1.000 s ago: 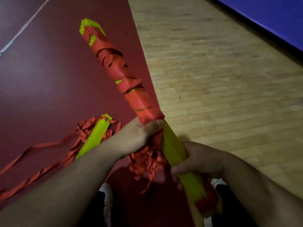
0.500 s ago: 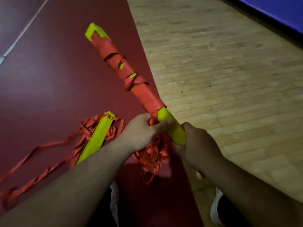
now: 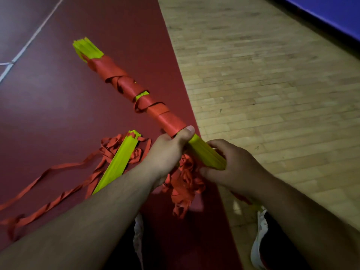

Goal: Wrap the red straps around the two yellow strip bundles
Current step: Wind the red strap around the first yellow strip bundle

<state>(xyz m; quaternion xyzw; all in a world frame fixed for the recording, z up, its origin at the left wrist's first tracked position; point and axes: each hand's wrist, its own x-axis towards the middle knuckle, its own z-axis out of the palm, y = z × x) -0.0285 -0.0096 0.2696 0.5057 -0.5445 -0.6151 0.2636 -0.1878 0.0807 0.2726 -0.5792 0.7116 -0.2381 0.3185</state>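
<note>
I hold one yellow strip bundle point(image 3: 206, 154) slanting up to the left, its far part wound in red strap point(image 3: 128, 88), with a bare yellow tip at the top. My left hand point(image 3: 167, 152) grips the bundle at the edge of the wrapping, thumb on top. My right hand point(image 3: 235, 168) grips the bare yellow part just below. A loose bunch of red strap point(image 3: 185, 184) hangs under both hands. The second yellow bundle point(image 3: 118, 162) lies unwrapped on the red floor, partly behind my left forearm, on top of more tangled red strap point(image 3: 58, 184).
Dark red flooring point(image 3: 68, 117) with white lines lies left; pale wooden flooring point(image 3: 272, 94) lies right. A blue mat point(image 3: 331, 14) borders the far right. My shoes point(image 3: 259, 240) show at the bottom.
The held bundle has swung leftward and turned, so its yellow tip now fans out. My right hand slid up the bundle, close beneath my left hand.
</note>
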